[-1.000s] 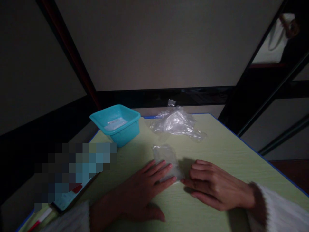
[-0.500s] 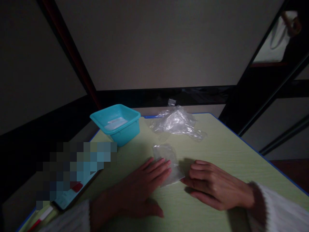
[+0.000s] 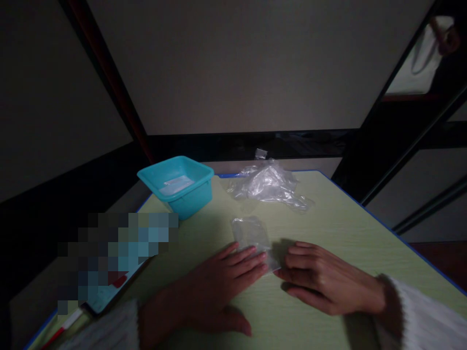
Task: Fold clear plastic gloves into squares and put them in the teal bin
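left fingers [image 3: 258,259] atop flat clear plastic [image 3: 251,232], right fingertip [image 3: 282,275] seemingly at its corner

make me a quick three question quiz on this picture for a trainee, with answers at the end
1. Multiple choice: which hand rests its fingers on the small, flat, clear plastic bag? a) the left b) the right c) neither
2. True or false: the crumpled heap of clear plastic lies to the right of the turquoise four-sided tub, on the pale yellow-green table.
3. Fill the gap: the right hand, near the bag's corner, has its fingers mostly ______ rather than stretched out flat.

Key: 1. a, the left hand; 2. true; 3. curled.
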Demonstrator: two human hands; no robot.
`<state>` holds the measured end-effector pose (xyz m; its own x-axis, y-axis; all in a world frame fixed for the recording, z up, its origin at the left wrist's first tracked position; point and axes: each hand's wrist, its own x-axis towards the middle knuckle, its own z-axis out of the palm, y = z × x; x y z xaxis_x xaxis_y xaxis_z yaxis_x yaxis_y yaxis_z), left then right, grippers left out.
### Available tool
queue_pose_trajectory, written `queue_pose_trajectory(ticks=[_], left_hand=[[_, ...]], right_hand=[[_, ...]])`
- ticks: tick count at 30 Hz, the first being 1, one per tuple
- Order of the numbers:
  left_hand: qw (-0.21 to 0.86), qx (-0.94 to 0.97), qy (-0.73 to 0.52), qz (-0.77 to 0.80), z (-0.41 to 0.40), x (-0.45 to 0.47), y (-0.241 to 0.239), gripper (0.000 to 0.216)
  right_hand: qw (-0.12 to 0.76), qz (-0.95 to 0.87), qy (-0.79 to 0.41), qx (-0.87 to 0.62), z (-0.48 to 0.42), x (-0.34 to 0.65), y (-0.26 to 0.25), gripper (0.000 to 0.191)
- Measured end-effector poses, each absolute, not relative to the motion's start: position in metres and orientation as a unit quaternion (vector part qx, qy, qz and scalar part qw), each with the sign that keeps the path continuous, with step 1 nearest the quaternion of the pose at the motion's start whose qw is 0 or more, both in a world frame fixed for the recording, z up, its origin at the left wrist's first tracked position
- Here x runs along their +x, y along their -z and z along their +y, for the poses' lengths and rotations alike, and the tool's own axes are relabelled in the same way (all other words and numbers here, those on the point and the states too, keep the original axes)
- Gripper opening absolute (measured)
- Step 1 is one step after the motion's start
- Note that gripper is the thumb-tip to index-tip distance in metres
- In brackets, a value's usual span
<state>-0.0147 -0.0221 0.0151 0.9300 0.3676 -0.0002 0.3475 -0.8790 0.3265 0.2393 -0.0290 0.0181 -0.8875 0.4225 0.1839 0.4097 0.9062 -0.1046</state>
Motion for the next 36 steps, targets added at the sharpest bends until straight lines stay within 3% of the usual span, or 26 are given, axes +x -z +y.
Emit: queue_pose_trajectory(ticks=[17, 24, 36], left_hand=[[0.144, 0.973, -0.014, 0.179, -0.0232, -0.0179, -0.0198, 0.078], [0.148, 0.972, -0.024, 0.182, -0.0227, -0.0191, -0.0161, 0.079], [0.142, 0.964, -0.022, 0.225, -0.0184, -0.0229, -0.0103, 0.085]], right_hand=[[0.111, -0.97, -0.018, -0.213, -0.0291, 0.2413, -0.0171, 0.032], [0.193, -0.965, 0.014, -0.179, -0.0284, 0.2395, -0.0199, 0.039], [0.125, -0.972, 0.001, -0.199, -0.0275, 0.2403, -0.0172, 0.04]])
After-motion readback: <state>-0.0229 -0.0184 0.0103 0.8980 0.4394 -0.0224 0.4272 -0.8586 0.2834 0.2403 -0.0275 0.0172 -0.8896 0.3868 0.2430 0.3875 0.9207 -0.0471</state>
